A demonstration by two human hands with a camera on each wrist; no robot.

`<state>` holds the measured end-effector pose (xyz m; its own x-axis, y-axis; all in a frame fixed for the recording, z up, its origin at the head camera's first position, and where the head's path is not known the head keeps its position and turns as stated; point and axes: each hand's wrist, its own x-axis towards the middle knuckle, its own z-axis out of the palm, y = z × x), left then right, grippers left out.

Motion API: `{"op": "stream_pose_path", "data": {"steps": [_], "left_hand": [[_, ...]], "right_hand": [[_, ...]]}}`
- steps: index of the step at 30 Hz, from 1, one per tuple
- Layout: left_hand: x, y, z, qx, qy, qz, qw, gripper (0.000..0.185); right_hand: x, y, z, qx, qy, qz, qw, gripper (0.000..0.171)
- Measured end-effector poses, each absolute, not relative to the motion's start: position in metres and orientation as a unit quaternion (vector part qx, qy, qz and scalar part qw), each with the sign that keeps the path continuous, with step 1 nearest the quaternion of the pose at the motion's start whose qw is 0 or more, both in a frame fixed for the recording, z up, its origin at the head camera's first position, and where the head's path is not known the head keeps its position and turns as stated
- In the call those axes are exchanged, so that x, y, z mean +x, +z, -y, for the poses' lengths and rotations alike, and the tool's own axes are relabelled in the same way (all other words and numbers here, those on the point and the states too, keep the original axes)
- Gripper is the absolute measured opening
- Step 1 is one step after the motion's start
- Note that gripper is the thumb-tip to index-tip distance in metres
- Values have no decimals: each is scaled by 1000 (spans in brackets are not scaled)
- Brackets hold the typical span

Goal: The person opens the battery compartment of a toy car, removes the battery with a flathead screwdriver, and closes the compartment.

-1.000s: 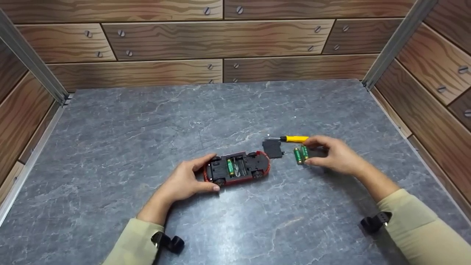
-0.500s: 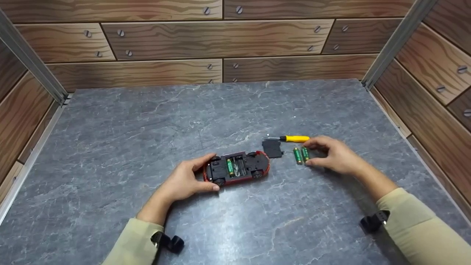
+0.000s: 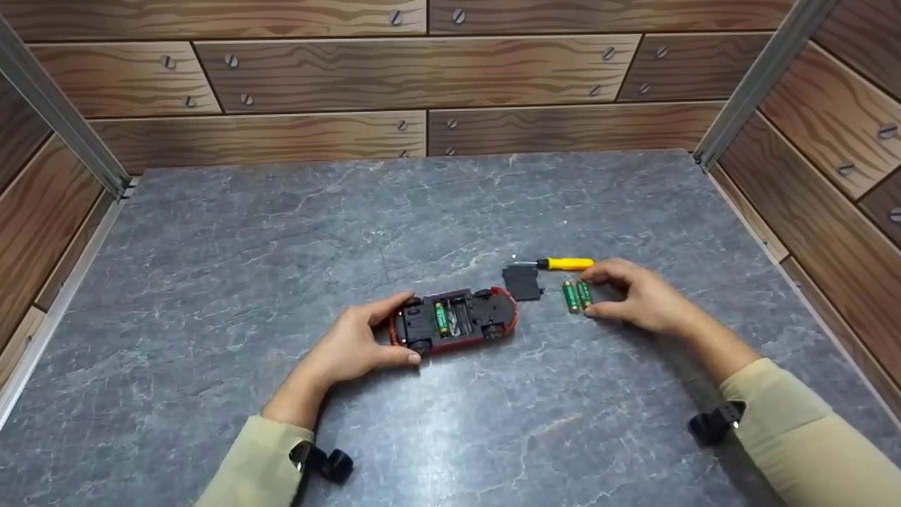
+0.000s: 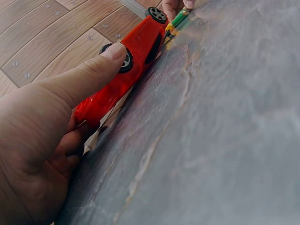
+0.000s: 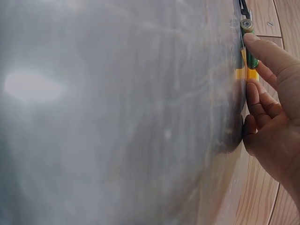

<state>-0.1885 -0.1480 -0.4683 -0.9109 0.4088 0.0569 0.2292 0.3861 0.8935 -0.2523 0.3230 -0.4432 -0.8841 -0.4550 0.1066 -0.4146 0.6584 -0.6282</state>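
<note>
A red toy car point(image 3: 454, 322) lies wheels up on the table, its battery compartment uncovered with one green battery point(image 3: 441, 319) at the left side of it. My left hand point(image 3: 355, 343) grips the car's left end, thumb along the near side by a wheel and fingers on the far side. Two more green batteries lie side by side to the right. My right hand point(image 3: 637, 296) pinches the right one point(image 3: 584, 295) between thumb and forefinger at its ends; the left one point(image 3: 569, 296) lies close beside it. In the left wrist view, the car's red body point(image 4: 136, 51) shows beside my thumb.
A black battery cover point(image 3: 521, 283) lies between the car and the batteries. Behind it is a screwdriver with a yellow handle point(image 3: 569, 264), near my right fingers. A tiny bright piece point(image 3: 514, 256) lies by its tip. Wood-patterned walls point(image 3: 415, 74) border the grey table point(image 3: 317, 225).
The battery at my right hand has straightened and shifted slightly right, and now lies alongside the other one. My left hand and the car have stayed in place.
</note>
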Motion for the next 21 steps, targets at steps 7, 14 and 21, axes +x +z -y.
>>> {"op": "stream_pose_path", "data": {"steps": [7, 14, 21], "left_hand": [[-189, -469, 148, 193, 521, -828, 82, 99], [-189, -468, 147, 188, 521, -828, 89, 101], [-189, -470, 148, 183, 515, -833, 89, 102]], "right_hand": [[-253, -442, -323, -228, -329, -915, 41, 47], [-253, -442, -323, -228, -328, -916, 44, 49], [-253, -443, -323, -234, -332, -913, 43, 52]]}}
